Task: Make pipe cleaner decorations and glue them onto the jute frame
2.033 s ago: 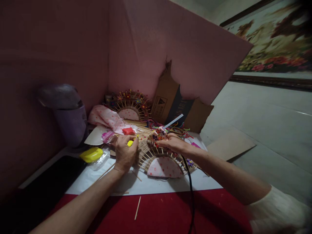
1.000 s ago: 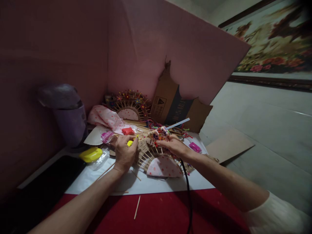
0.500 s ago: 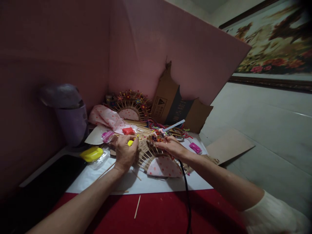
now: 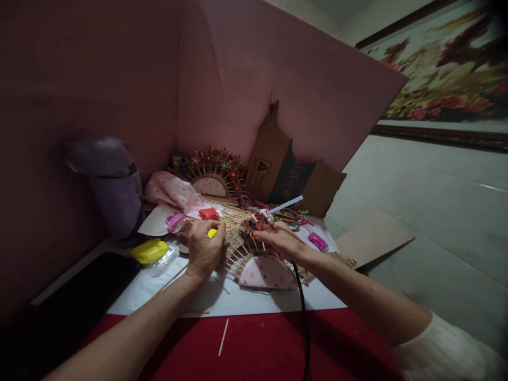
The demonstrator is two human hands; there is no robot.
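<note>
My left hand (image 4: 204, 246) is closed, pinching a tiny yellow piece (image 4: 224, 222) between thumb and forefinger. A larger lump of yellow clay (image 4: 212, 233) shows within its curled fingers. My right hand (image 4: 283, 241) grips what looks like a hot glue gun (image 4: 260, 216); a white glue stick (image 4: 286, 204) juts from its back and a black cord (image 4: 302, 307) hangs below. Partly covered by that hand is a half-round craft piece (image 4: 268, 272) of sticks, woven cord and pink-spotted cloth. The glue gun's tip cannot be made out against the colourful decorations.
Behind stands a similar decorated half-round piece (image 4: 209, 186). Spotted cloth (image 4: 172, 193), a red clay packet (image 4: 209, 213), yellow clay (image 4: 150, 251) and a magenta packet (image 4: 318, 242) lie around. A lilac bin (image 4: 117, 201) stands left, torn cardboard (image 4: 273, 159) behind; a stick (image 4: 223, 337) lies in front.
My right hand and the glue gun have shifted very slightly. The left hand keeps its place with the small yellow piece.
</note>
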